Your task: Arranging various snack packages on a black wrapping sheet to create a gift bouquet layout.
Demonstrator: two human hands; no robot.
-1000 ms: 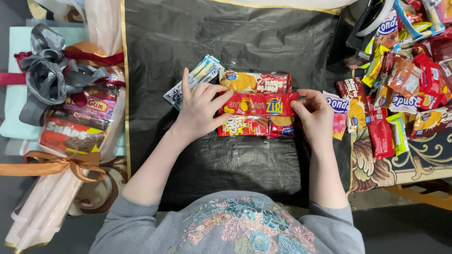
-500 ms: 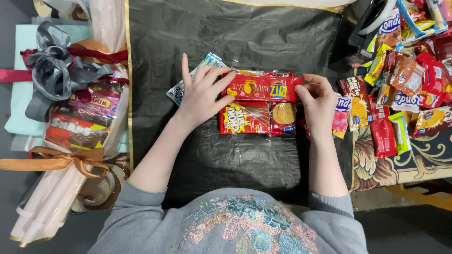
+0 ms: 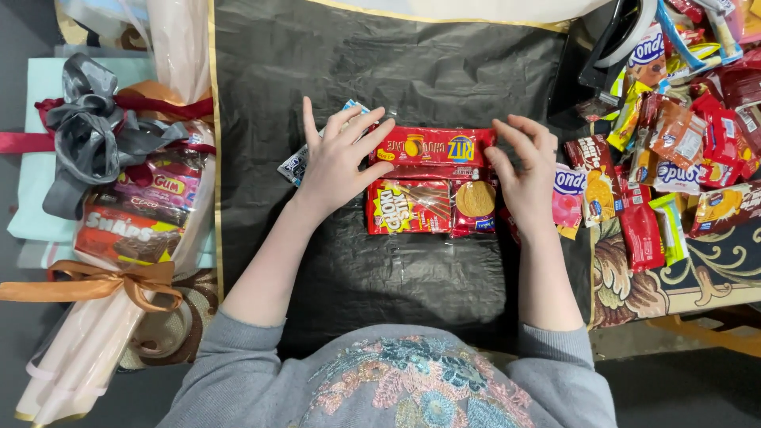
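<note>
A black sheet [image 3: 372, 63] is covering most of the counter [image 3: 682, 285], whose patterned cloth is showing at 4 o'clock. At 9 o'clock a wrapped gift bundle [image 3: 135, 214] of snacks is lying beside the sheet, tied with a grey ribbon [image 3: 87, 135] above and a brown bow [image 3: 119, 281] below. At 2 o'clock a loose heap of snack packets [image 3: 682, 143] is spreading along the sheet's right edge, beside a dark tape dispenser [image 3: 598, 55]. In the middle of the sheet a long red cracker packet [image 3: 432, 147] is lying crosswise, touching a red and yellow snack packet [image 3: 404, 208] just below it at 6 o'clock, with a small round-biscuit packet [image 3: 474, 202] next to that on the right. The left hand [image 3: 337, 162] is lying open with fingers spread, its fingertips resting on the left end of the long red cracker packet and its palm covering part of a blue and white packet [image 3: 295, 165] at 10 o'clock. The right hand [image 3: 527, 170] is curling loosely over the right end of the same packet, fingers bent and touching it, not closed around it.
</note>
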